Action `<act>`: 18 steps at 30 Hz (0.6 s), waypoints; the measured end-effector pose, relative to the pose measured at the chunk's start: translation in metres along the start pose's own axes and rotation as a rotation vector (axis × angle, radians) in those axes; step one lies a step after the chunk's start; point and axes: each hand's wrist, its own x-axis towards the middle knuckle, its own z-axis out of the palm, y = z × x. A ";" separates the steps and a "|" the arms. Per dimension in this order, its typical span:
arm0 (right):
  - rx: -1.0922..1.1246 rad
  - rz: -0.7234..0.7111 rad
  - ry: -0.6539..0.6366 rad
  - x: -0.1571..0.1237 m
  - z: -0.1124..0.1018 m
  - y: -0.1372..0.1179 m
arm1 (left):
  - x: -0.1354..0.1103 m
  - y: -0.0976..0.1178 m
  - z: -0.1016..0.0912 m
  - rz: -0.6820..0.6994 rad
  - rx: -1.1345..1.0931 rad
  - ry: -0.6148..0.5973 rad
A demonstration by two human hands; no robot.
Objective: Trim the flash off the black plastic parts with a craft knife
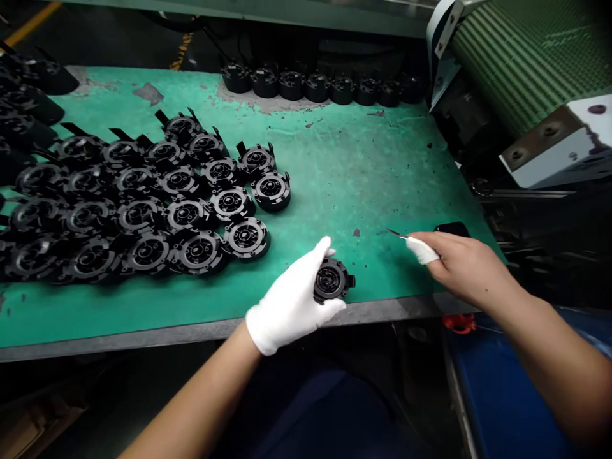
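My left hand (pixel 296 296), in a white glove, is closed around a round black plastic housing (pixel 331 280) near the front edge of the green bench. The housing's ribbed, ringed face points up, with a small tab at its right side. To the right, my right hand (pixel 447 258) is bare apart from a white cover on the thumb. It pinches a thin knife (pixel 396 233) whose narrow, dark blade points left; the handle is hidden in the fingers. Blade and housing are apart.
Rows of similar black housings (pixel 191 217) fill the left of the green bench (pixel 344 178). Another row (pixel 318 87) lines its back edge. A green conveyor belt (pixel 535 57) with a metal frame stands at right. A dark object (pixel 452 228) lies behind my right hand, and red handles (pixel 459 323) sit below it.
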 end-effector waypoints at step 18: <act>0.174 -0.327 -0.148 0.012 -0.005 -0.111 | -0.017 -0.016 0.013 -0.147 0.117 0.486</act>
